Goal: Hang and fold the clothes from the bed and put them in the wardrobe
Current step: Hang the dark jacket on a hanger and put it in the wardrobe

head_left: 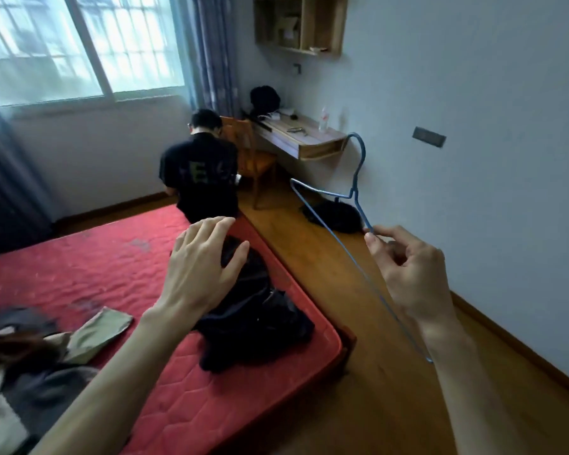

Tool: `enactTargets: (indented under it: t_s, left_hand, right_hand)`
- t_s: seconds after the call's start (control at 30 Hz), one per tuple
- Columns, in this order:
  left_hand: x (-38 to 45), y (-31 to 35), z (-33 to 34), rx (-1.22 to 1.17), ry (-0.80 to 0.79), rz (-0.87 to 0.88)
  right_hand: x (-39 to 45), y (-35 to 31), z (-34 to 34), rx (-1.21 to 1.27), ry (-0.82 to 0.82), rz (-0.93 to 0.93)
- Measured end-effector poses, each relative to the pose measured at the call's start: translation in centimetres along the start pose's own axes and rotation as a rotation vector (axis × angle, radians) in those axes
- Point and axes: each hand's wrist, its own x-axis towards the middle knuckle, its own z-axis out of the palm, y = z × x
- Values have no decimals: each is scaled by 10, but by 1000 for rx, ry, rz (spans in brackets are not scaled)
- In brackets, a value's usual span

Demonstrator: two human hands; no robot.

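Plainly, the right hand (408, 267) had a pinch grip on the blue wire hanger (355, 192), thumb and forefinger closed on one sloping shoulder wire just below the twisted neck, the other fingers curled in behind. The left hand (201, 267) was spread, fingers straight and holding nothing, hovering above the dark garment (257, 316); whether the palm touched the cloth could not be told.

That garment lay crumpled on the red mattress (112, 264), hard by the mattress's right-hand edge and close to its near corner. Further clothes, among them an olive-green piece (102, 330), lay heaped toward the mattress's left near side. No wardrobe showed.

The likeliest trouble was the hanger itself. Held by one thin wire at a single point, it could swivel or slip in the fingers once cloth began to drag on it, and a light wire frame would probably bend under a heavy garment. The garment's place was the other risk: bunched so near the mattress edge, a one-handed pull might slide it off onto the wooden floor (358, 372). Its collar or waistband could not be made out in the bundle, so finding the opening would likely need both hands.

The hanger's long axis ran along its bottom bar, from the far tip beyond the mattress back toward the wearer's right wrist. Its hook pointed up and away, toward the wall-mounted desk (309, 139).
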Motion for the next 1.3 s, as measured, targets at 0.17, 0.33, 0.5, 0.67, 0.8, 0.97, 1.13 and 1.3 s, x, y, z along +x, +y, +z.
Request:
enactTargets:
  t_s: [0.17,0.33,0.5,0.67,0.8,0.97,1.13,1.3]
  left_hand:
    - [-23,-54,-3,81,16,-118]
    - [-41,-107,-1,120,4,-200]
    - [-46,-156,15,126,-5,-249]
    - [-34,-207,36,119,2,-303]
    - [-22,-244,55,117,8,-328]
    - [-4,-269,94,61,-11,-371]
    - [2,-278,153,71,-24,-407]
    - [-1,-277,218,81,-28,-477]
  right_hand:
    - [17,-1,66,-24,-133,-49]
    - [28,-11,131,-2,-271,-43]
    - [45,-13,193,10,-336,-16]
    - [59,-15,251,50,-349,-19]
    - [67,-5,294,-21,-305,13]
    - [78,21,337,-181,-266,29]
    - [86,71,376,-116,-321,-27]
    - [93,129,416,18,-452,-51]
